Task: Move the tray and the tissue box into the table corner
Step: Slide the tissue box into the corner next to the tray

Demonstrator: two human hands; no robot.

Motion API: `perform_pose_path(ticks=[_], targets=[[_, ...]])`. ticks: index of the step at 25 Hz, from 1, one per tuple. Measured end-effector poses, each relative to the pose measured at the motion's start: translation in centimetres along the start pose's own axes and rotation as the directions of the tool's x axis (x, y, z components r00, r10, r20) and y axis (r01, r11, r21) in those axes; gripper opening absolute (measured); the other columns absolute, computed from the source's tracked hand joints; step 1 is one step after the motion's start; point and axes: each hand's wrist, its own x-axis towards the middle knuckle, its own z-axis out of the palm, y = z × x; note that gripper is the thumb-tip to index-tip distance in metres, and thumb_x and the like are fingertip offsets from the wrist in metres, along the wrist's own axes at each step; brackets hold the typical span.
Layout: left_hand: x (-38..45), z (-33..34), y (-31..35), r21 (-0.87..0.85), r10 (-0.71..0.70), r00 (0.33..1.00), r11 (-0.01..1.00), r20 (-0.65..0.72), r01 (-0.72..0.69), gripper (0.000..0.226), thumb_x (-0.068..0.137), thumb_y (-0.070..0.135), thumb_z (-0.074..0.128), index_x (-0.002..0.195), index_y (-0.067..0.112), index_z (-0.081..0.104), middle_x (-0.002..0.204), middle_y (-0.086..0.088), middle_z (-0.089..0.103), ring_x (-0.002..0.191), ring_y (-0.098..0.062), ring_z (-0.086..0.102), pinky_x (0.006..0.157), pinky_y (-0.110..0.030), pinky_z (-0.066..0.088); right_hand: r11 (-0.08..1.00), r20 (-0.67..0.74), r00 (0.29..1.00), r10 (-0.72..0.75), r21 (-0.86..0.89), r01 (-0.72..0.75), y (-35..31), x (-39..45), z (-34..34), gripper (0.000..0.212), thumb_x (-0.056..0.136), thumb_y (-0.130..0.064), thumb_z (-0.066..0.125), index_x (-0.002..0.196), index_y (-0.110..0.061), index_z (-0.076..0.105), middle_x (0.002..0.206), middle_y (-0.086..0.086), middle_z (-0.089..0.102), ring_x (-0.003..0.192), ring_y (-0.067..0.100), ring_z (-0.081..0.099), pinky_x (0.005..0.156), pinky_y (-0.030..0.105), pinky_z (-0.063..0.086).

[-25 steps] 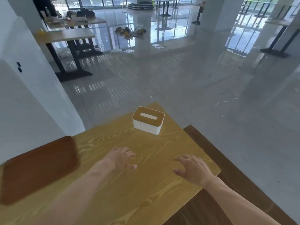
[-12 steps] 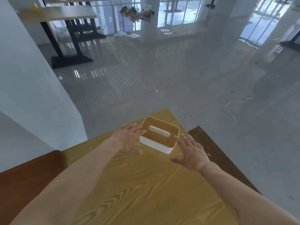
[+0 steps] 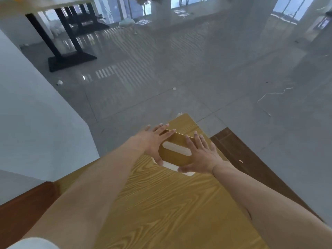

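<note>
The left hand's fingers lie spread and straight along the left side of the box, tips reaching past its far edge, while the thumb curls down at the box's near left corner. The right hand's fingers are likewise spread, laid over the right part of the wooden lid, and that thumb presses against the white front wall at the near right corner. Both hands are open-palmed and flat against the box, cupping it between them; whether it is being squeezed or only touched cannot be told.

The left hand and the right hand sit on opposite sides of the box, with the lid's white oval slot showing in the gap between them. The box has a tan lid and a white body, of which only a strip shows below the thumbs. It stands on the tabletop near the far corner, with a bare stretch of yellow wood grain beyond it up to the rounded corner.

Both bare forearms run back from the hands toward the camera across the tabletop. At the left edge of the view, near the camera, a reddish-brown tray lies partly out of sight, well apart from the box. A dark brown bench runs along the right side of the tabletop, lower down. Past the corner is a glossy grey floor, a white wall to the left, and a black-legged table farther off.
</note>
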Motion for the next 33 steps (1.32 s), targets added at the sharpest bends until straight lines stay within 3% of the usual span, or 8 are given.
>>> perform_pose_path(ticks=[5,10,18,25,33], targets=[[1.0,0.3,0.2,0.036,0.031,0.999,0.999,-0.018,-0.030,0.143,0.052,0.078,0.075,0.150,0.041,-0.023,0.165,-0.001,-0.009,0.151,-0.026,-0.003,0.120,-0.049,0.000,1.000,-0.015,1.000,-0.019,0.020,0.019,0.2,0.8,1.2,0.142,0.059,-0.087,0.062,0.149,-0.028,-0.031,0.160,0.006,-0.033,0.146,0.029,-0.030,0.117,0.062,-0.004],[-0.5,1.7,1.7,-0.022,-0.031,0.997,0.999,-0.072,0.029,0.137,0.057,0.076,0.071,0.150,0.036,-0.022,0.164,-0.007,-0.005,0.149,-0.032,0.006,0.119,-0.049,0.011,0.985,-0.089,0.991,-0.104,-0.145,0.090,0.0,-0.2,-0.4,0.138,0.060,-0.072,0.074,0.155,-0.021,-0.013,0.159,0.011,0.007,0.144,0.035,0.009,0.117,0.052,0.023],[-9.3,3.2,7.8,-0.149,-0.209,0.975,0.969,-0.073,0.197,0.136,0.059,0.073,0.073,0.153,0.033,-0.018,0.163,-0.012,-0.004,0.149,-0.035,0.000,0.121,-0.052,0.008,0.941,-0.030,0.969,-0.246,-0.247,0.231,-1.1,-7.2,-1.8,0.136,0.060,-0.062,0.079,0.155,-0.023,-0.011,0.161,0.009,0.006,0.145,0.033,0.008,0.117,0.050,0.023],[-19.0,2.6,14.2,-0.250,-0.408,0.903,0.896,-0.134,0.367,0.131,0.062,0.068,0.073,0.153,0.034,-0.015,0.164,-0.009,-0.004,0.149,-0.032,0.002,0.120,-0.051,0.010,0.857,-0.076,0.895,-0.439,-0.334,0.392,-2.3,-14.4,-3.4,0.131,0.062,-0.060,0.076,0.155,-0.024,-0.009,0.159,0.007,0.010,0.143,0.031,0.011,0.116,0.048,0.025],[-29.1,5.6,21.2,-0.347,-0.634,0.754,0.755,-0.171,0.556,0.131,0.061,0.064,0.076,0.155,0.032,-0.009,0.161,-0.012,0.006,0.146,-0.035,0.009,0.117,-0.049,0.013,0.686,-0.061,0.736,-0.674,-0.422,0.593,-5.4,-21.0,-2.4,0.133,0.060,-0.062,0.075,0.156,-0.023,-0.009,0.159,0.006,0.009,0.144,0.030,0.011,0.117,0.046,0.024]])
